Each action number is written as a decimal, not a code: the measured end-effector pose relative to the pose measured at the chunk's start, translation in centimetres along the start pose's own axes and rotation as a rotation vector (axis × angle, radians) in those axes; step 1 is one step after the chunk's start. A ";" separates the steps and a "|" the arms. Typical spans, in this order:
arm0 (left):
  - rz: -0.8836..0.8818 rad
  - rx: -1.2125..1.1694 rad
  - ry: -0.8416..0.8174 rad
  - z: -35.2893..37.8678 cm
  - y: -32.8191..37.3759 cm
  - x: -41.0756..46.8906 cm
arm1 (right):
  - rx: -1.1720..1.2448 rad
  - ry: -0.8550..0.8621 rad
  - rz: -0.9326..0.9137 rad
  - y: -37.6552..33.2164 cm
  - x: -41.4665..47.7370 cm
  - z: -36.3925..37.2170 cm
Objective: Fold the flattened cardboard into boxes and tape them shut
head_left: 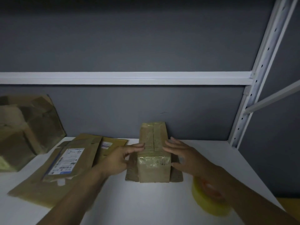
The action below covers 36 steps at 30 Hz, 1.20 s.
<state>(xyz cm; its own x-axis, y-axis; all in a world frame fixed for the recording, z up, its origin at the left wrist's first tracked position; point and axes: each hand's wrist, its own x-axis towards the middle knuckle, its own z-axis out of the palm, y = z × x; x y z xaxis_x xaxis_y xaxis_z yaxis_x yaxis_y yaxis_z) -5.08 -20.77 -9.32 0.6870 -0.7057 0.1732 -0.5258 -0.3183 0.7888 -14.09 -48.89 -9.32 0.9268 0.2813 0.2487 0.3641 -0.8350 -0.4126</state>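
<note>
Now left hand [123,158] and right hand [180,156] flank taped box [154,143], fingers [139,145] straight, gripping nothing; best press tape [154,161] flat, both sides evenly.

Tape roll [204,202] blurred, partly behind the right forearm [230,181] — shipping label [65,161] print unreadable.

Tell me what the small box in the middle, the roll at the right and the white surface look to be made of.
The box looks like matte brown cardboard. Glossy clear tape covers its top seam and near edge, as the sheen shows. The roll seems to be yellowish translucent plastic film, perhaps on a red core, but it is blurred. The surface is smooth and white, likely painted metal or laminate; I cannot tell which.
</note>
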 end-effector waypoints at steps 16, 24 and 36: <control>-0.011 0.000 0.249 2.9 1.2 0.2 | 0.070 0.011 0.084 -1.9 0.6 0.3; 0.065 0.160 0.381 3.5 0.9 1.2 | -0.147 0.349 0.148 -3.2 2.6 4.5; 0.106 0.154 0.127 1.2 0.3 0.3 | -0.046 0.155 0.087 -2.3 0.3 2.1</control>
<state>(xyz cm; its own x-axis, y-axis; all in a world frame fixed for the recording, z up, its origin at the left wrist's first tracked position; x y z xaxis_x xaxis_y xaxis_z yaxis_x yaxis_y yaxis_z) -5.60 -21.78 -9.75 0.6764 -0.6580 0.3308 -0.6619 -0.3461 0.6649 -14.43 -45.87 -10.10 0.9281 0.1341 0.3474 0.2758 -0.8744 -0.3991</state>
